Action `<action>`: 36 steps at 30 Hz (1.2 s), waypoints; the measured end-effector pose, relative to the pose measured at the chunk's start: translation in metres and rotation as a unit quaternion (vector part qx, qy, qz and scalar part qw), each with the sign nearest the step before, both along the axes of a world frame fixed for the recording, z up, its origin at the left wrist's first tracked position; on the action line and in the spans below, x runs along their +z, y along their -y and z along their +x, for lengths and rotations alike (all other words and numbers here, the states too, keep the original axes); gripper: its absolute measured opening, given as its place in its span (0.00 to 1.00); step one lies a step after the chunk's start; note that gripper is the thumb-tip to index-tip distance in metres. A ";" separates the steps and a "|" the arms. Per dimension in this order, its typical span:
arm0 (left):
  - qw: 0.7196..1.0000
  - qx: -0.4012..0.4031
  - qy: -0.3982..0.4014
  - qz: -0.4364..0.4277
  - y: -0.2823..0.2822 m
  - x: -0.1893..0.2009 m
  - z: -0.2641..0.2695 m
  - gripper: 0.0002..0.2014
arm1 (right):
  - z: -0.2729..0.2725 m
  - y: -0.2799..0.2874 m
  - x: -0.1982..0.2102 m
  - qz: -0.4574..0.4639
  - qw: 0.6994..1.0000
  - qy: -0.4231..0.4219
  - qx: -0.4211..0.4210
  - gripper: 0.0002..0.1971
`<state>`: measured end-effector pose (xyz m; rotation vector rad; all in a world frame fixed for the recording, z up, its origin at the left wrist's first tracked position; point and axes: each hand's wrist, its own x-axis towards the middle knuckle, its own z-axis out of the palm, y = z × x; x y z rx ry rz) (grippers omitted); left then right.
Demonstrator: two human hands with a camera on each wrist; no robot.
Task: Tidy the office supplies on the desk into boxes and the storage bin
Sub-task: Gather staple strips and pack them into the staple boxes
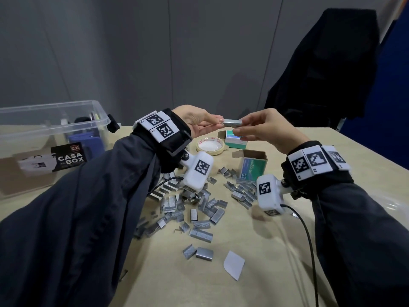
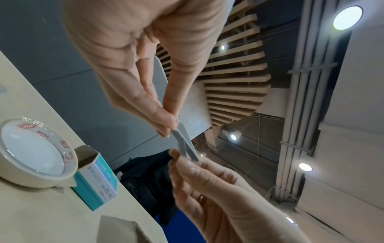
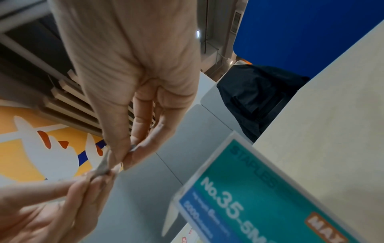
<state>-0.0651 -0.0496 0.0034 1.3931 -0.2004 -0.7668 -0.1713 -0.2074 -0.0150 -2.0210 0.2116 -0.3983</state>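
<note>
A grey stack of staple strips [image 1: 232,123] is held in the air above the desk, one end in each hand. My left hand [image 1: 221,122] pinches its left end and my right hand [image 1: 240,127] pinches its right end. In the left wrist view the staple strips [image 2: 187,148] splay slightly apart between the left hand [image 2: 170,129] and the right hand [image 2: 180,159]. Many loose staple strips [image 1: 199,202] lie scattered on the desk below. An open green staple box [image 1: 252,166] stands upright there. A second staple box [image 1: 235,140] lies behind it.
A clear storage bin [image 1: 44,129] holding supplies stands at the left, labelled CASA BOX. A roll of tape [image 1: 211,146] lies beside the far staple box. A white paper scrap [image 1: 234,264] lies near the front. A black jacket [image 1: 327,74] hangs on a chair behind the desk.
</note>
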 end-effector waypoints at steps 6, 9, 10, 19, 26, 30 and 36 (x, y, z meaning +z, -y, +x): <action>0.999 -0.004 0.030 0.014 0.002 -0.003 -0.002 0.07 | -0.003 -0.004 0.006 -0.061 0.998 0.011 -0.019 0.08; 0.999 -0.007 0.044 0.007 0.007 -0.004 -0.007 0.08 | -0.006 -0.002 0.010 -0.187 0.980 0.023 -0.068 0.07; 0.999 -0.005 0.047 0.005 0.010 -0.005 -0.009 0.07 | -0.008 -0.001 0.012 -0.236 0.968 0.024 -0.080 0.07; 0.988 0.006 0.152 0.036 0.043 -0.022 -0.032 0.09 | -0.025 0.017 0.014 -0.396 0.913 -0.061 -0.079 0.05; 0.897 -0.144 0.361 0.208 0.046 -0.033 -0.027 0.20 | -0.033 0.029 0.004 -0.384 0.913 -0.115 -0.073 0.04; 0.837 -0.184 0.445 0.259 0.048 -0.038 -0.029 0.14 | -0.032 0.026 0.005 -0.430 0.889 -0.143 -0.065 0.04; 0.832 -0.161 0.465 0.256 0.052 -0.041 -0.029 0.16 | -0.027 0.011 0.001 -0.517 0.831 -0.178 -0.103 0.03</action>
